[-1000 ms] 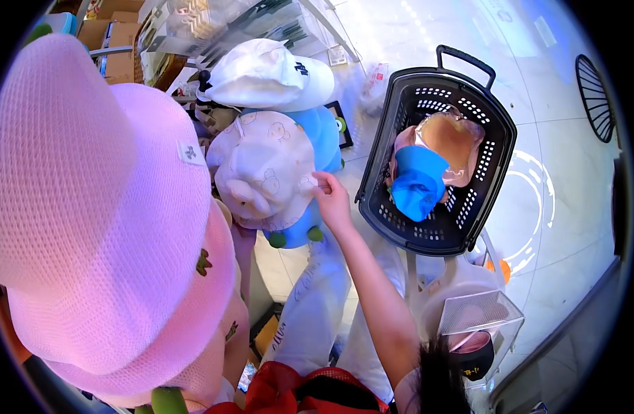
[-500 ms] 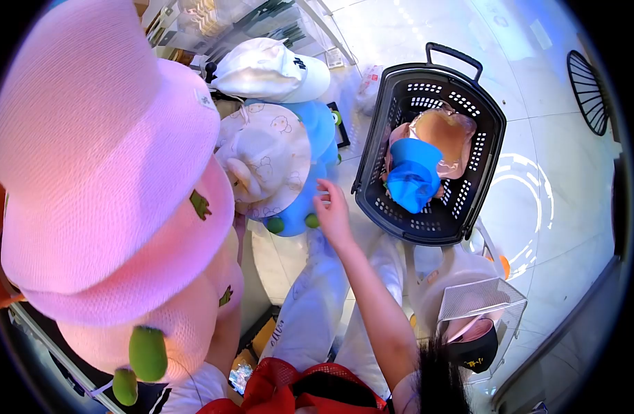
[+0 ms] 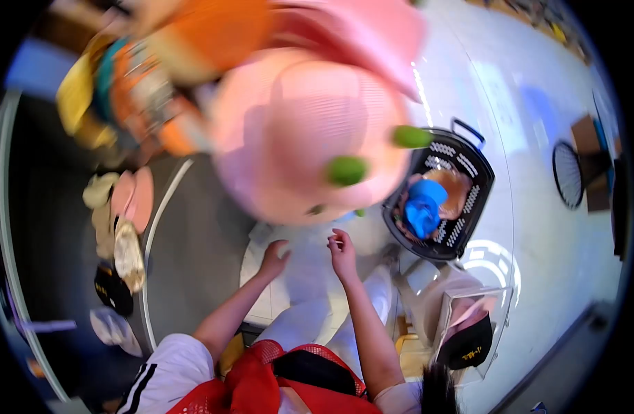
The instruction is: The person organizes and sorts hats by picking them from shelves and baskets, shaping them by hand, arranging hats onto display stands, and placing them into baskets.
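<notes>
A pink knitted brimmed hat [image 3: 310,117] with green knobs fills the upper middle, blurred and close to the camera. Below its brim, my left hand [image 3: 273,261] is held up with thumb and fingers apart, holding nothing I can see. My right hand [image 3: 342,257] is raised beside it, its fingers loosely curled and slightly apart. A small pale spot shows at its fingertips, too blurred to identify. Neither hand appears to touch the hat. To the right of my right hand stands a black basket [image 3: 488,176] with a blue hat [image 3: 424,210] and a wrapped tan item [image 3: 456,190] inside.
A clear bin [image 3: 504,303] with a black cap [image 3: 466,345] stands at lower right. Several hats, including a pink one [image 3: 134,196], lie at the left by a curved white edge [image 3: 154,238]. Blurred orange items [image 3: 182,131] are at upper left.
The view has swung left. The pink hats have shifted from the left to the upper middle. The white cap and pale hat are out of sight. My left hand has come into view.
</notes>
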The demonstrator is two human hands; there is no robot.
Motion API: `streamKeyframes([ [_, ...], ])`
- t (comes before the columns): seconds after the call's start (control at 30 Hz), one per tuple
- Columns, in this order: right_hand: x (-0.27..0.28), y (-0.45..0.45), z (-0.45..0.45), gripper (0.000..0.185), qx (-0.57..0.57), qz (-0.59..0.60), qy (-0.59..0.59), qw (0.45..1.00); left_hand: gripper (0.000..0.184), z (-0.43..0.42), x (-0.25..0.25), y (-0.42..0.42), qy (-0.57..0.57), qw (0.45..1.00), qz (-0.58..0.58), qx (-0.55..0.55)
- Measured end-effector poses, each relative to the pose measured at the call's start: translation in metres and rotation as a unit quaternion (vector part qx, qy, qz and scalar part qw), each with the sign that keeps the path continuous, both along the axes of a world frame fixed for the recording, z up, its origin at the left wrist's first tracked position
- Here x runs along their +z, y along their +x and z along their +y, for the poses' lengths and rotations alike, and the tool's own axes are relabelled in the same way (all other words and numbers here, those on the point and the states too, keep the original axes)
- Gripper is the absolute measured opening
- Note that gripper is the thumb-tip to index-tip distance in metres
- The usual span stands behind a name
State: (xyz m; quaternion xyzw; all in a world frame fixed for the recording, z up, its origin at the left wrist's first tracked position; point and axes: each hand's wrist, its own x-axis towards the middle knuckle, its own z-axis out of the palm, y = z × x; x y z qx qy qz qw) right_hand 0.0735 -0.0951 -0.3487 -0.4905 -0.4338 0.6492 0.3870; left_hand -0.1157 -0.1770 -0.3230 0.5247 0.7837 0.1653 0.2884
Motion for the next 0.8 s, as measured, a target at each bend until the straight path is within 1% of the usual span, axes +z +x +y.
streamKeyframes([
  [0.03, 0.006, -0.018, -0.021, 0.025, 0.017, 0.008, 0.006, 1.000, 0.030, -0.022, 0.024, -0.002, 0.022, 0.997, 0.049, -0.058],
  [0.07, 0.018, -0.033, -0.039, 0.025, 0.046, -0.022, 0.003, 0.999, 0.031, -0.044, 0.047, -0.008, 0.038, 0.988, 0.104, -0.112],
  [0.13, 0.042, -0.073, -0.083, 0.024, 0.100, -0.029, 0.020, 0.994, 0.032, -0.105, 0.089, -0.033, 0.061, 0.968, 0.170, -0.177],
  [0.17, 0.047, -0.096, -0.109, 0.024, 0.141, -0.042, 0.019, 0.989, 0.033, -0.132, 0.103, -0.050, 0.068, 0.954, 0.205, -0.207],
  [0.23, 0.053, -0.138, -0.168, 0.025, 0.225, -0.069, 0.021, 0.972, 0.033, -0.209, 0.118, -0.092, 0.048, 0.969, 0.202, -0.132],
  [0.27, 0.051, -0.157, -0.197, 0.026, 0.287, -0.083, 0.040, 0.954, 0.033, -0.248, 0.122, -0.108, 0.037, 0.974, 0.198, -0.100],
  [0.3, 0.054, -0.180, -0.230, 0.027, 0.344, -0.075, 0.022, 0.936, 0.033, -0.288, 0.133, -0.128, 0.033, 0.979, 0.200, -0.030],
  [0.33, 0.071, -0.199, -0.257, 0.029, 0.393, -0.068, 0.007, 0.917, 0.032, -0.325, 0.143, -0.144, 0.029, 0.979, 0.201, 0.034],
  [0.37, 0.085, -0.218, -0.280, 0.034, 0.447, -0.091, -0.005, 0.890, 0.032, -0.359, 0.152, -0.158, 0.032, 0.972, 0.215, 0.090],
  [0.4, 0.097, -0.237, -0.300, 0.037, 0.482, -0.089, 0.012, 0.871, 0.032, -0.388, 0.166, -0.171, 0.015, 0.963, 0.209, 0.167],
  [0.43, 0.108, -0.257, -0.314, 0.038, 0.487, -0.092, 0.025, 0.868, 0.032, -0.414, 0.180, -0.180, -0.002, 0.950, 0.200, 0.241],
  [0.47, 0.118, -0.278, -0.321, 0.038, 0.490, -0.096, 0.036, 0.866, 0.031, -0.439, 0.185, -0.188, 0.023, 0.936, 0.209, 0.281],
  [0.53, 0.125, -0.331, -0.321, 0.041, 0.459, -0.105, 0.041, 0.881, 0.029, -0.477, 0.189, -0.200, 0.069, 0.902, 0.228, 0.360],
  [0.6, 0.100, -0.402, -0.302, 0.044, 0.433, -0.050, -0.028, 0.900, 0.026, -0.496, 0.190, -0.197, 0.101, 0.880, 0.204, 0.417],
  [0.67, 0.111, -0.468, -0.286, 0.044, 0.383, -0.039, -0.071, 0.920, 0.022, -0.502, 0.199, -0.187, 0.121, 0.861, 0.195, 0.454],
  [0.7, 0.117, -0.497, -0.282, 0.036, 0.358, 0.003, -0.129, 0.925, 0.022, -0.505, 0.186, -0.179, 0.151, 0.855, 0.147, 0.473],
  [0.73, 0.120, -0.519, -0.281, 0.028, 0.330, 0.045, -0.188, 0.924, 0.021, -0.502, 0.184, -0.169, 0.154, 0.854, 0.120, 0.482],
  [0.77, 0.102, -0.539, -0.269, 0.022, 0.434, 0.144, -0.200, 0.867, 0.021, -0.497, 0.180, -0.158, 0.169, 0.858, 0.091, 0.476],
  [0.8, 0.112, -0.555, -0.269, 0.017, 0.426, 0.172, -0.245, 0.854, 0.024, -0.494, 0.174, -0.146, 0.181, 0.857, 0.055, 0.480],
])
